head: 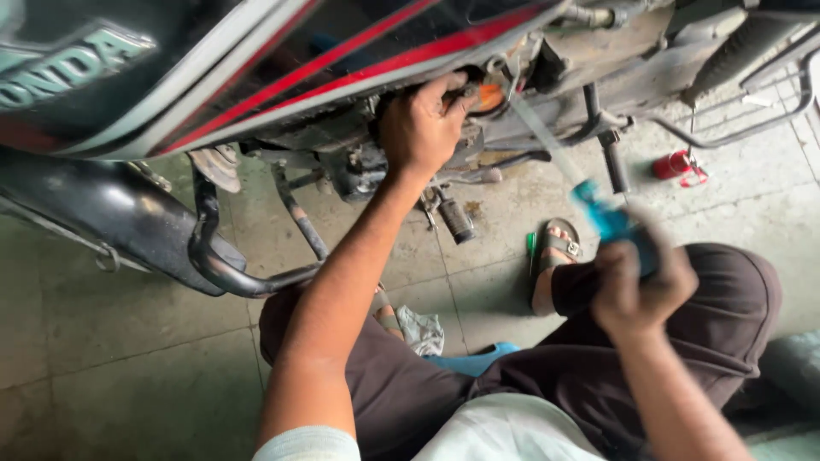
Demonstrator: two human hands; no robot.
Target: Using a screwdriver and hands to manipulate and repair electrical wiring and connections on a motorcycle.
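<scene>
We start at the small orange translucent part [489,96] tucked under the black motorcycle fuel tank with red and silver stripes [282,60]; it sits just above the engine, and a clear thin flexible tube [542,137] runs from beside it down to the right. We judge the tube soft, light and easy to kink, probably slick if wet, so it is best pinched close to its end, where it meets the fitting, not mid-span.

Our left hand [423,124] reaches up under the tank, fingers curled and pressed against the area of the orange part; whether they actually pinch it we cannot tell. Our right hand [636,286] is closed around a blue plastic object [611,220], blurred, at the tube's lower end, above our right knee.

Around this we see the black exhaust pipe [102,213], a ribbed footpeg [455,218], a red small can [675,164] on the grey tiled floor [128,376], and our foot in a brown strapped sandal [557,248].
</scene>
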